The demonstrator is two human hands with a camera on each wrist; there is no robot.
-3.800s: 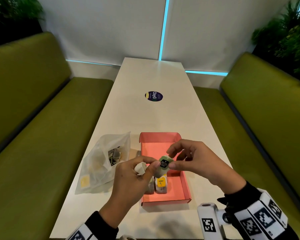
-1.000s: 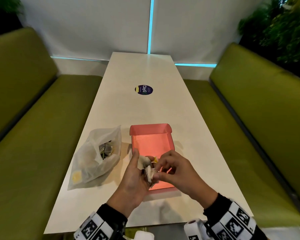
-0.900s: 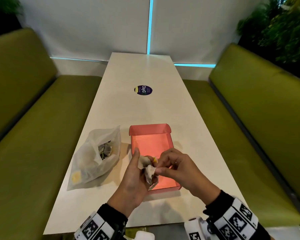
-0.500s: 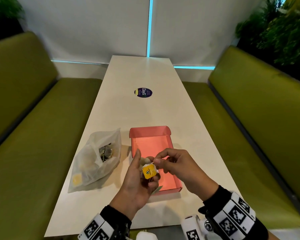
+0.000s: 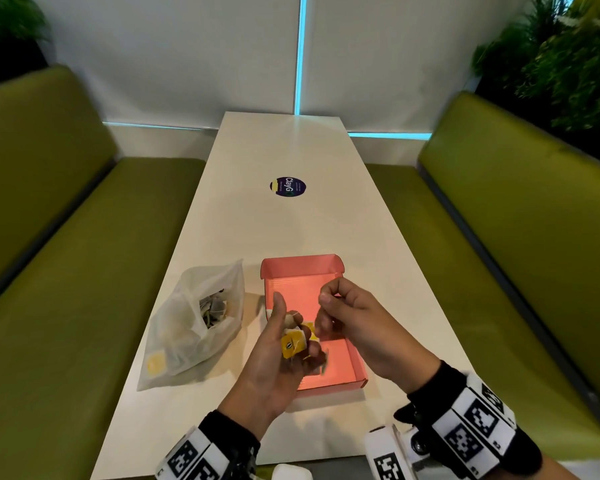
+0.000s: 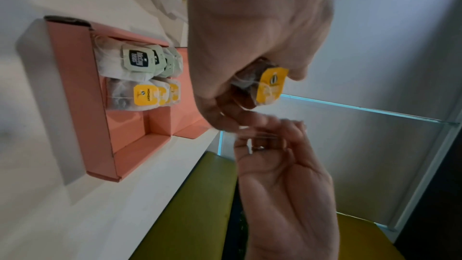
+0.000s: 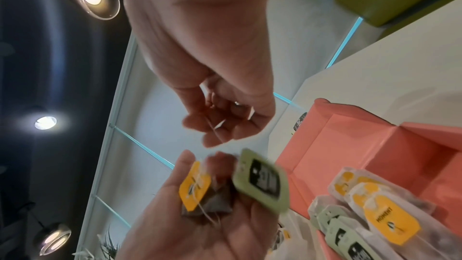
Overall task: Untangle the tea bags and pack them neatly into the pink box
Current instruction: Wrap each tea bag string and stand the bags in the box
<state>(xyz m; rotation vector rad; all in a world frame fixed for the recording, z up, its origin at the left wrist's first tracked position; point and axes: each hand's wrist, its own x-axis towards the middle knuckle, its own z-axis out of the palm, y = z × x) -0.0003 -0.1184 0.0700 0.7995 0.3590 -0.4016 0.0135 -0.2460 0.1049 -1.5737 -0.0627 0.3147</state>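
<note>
A tangle of tea bags (image 5: pixel 293 336), yellow tag (image 5: pixel 292 345) up, sits gripped in the left hand (image 5: pixel 274 362) above the pink box (image 5: pixel 355 370). The right hand (image 5: pixel 354 323), closer half a second ago, has drawn back, pinching a string (image 6: pixel 260 135). Packed bags (image 6: pixel 140 78) line the box's near end, beside a plastic bag (image 5: pixel 191 323) on the table (image 5: pixel 291 230).

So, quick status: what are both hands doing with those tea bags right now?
Left hand holds tangled tea bags. Right hand pinches a string. Pink box partly filled. Nothing in the way.
</note>
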